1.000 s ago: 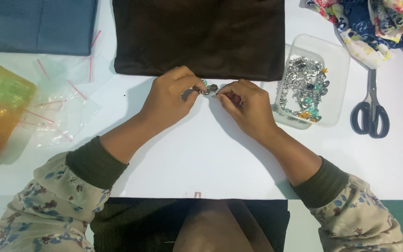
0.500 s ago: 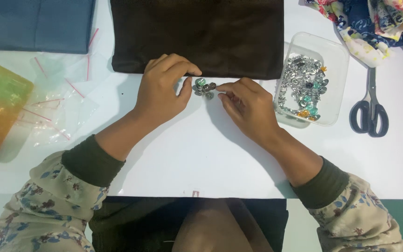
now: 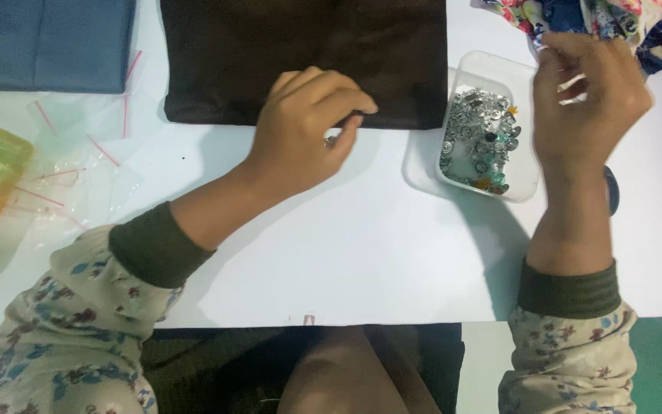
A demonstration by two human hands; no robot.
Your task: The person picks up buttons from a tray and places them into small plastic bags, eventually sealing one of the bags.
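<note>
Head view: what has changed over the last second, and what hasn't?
The right hand has let go of the small metal piece and lifted away to the right, above the clear tray of silver and teal bits. The left hand keeps the piece pinched at the edge of the dark brown cloth. Cloth, tray, blue fabric and plastic bags lie as before.

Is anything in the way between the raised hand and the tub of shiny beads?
Nothing visible. The right hand hangs just right of the clear tub, with only white table beside it. The left hand is off to the side, pinching a small silvery piece at the dark cloth's edge.
</note>
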